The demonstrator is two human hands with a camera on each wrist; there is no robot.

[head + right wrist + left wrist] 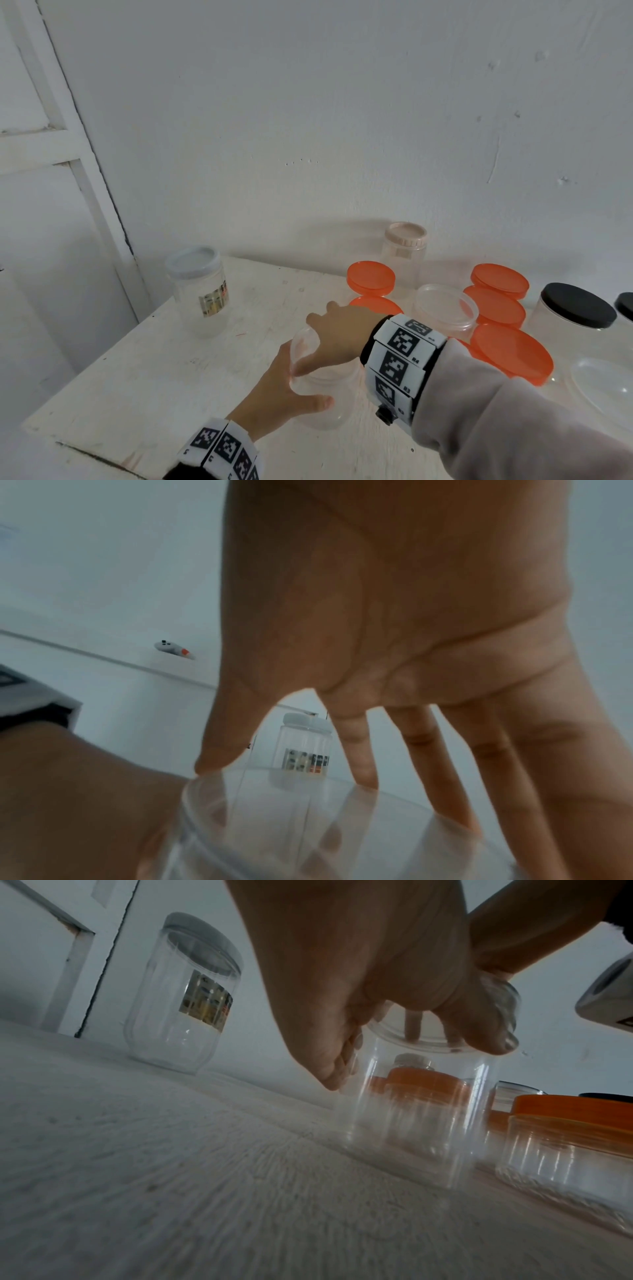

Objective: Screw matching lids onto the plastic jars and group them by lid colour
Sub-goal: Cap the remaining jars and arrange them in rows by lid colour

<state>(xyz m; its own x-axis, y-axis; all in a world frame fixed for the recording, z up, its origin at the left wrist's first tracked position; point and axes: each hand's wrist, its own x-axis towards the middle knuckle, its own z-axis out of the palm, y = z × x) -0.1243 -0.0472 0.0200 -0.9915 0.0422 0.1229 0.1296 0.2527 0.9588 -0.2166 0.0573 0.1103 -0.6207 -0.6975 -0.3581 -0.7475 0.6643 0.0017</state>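
I am holding a clear jar (pixel 323 394) with both hands near the front of the table (pixel 144 370). My right hand (pixel 337 330) is coming down on it from above, fingers (pixel 356 750) and thumb spread and curled over the rim of a clear lid (pixel 303 339) sitting on the jar's mouth, so this grip is closed on the lid. My left hand (pixel 277 394) is wrapping the jar's wall from the near-left side, thumb across the front, bracing it upright on the table; that grip is closed on the jar.

The jar looks like thin, light, see-through plastic, empty, smooth and a little slippery, and I judge it will flex if squeezed hard. The best hold seems to be on the lid's outer edge for turning, and low around the jar's body for steadying. I cannot tell whether the threads are engaging.

My right wrist is arched high, palm facing down over the jar. My left forearm is reaching in low from the near edge.

Left of the jar and further back, a jar with a pale lid (pixel 198 291) and a label is standing alone. Behind and right of the jar, several orange-lidded jars (pixel 371 277) are clustered with an open tub (pixel 445 308); a beige-lidded jar (pixel 404 253) stands behind them, and black-lidded jars (pixel 575 308) are sitting furthest right.
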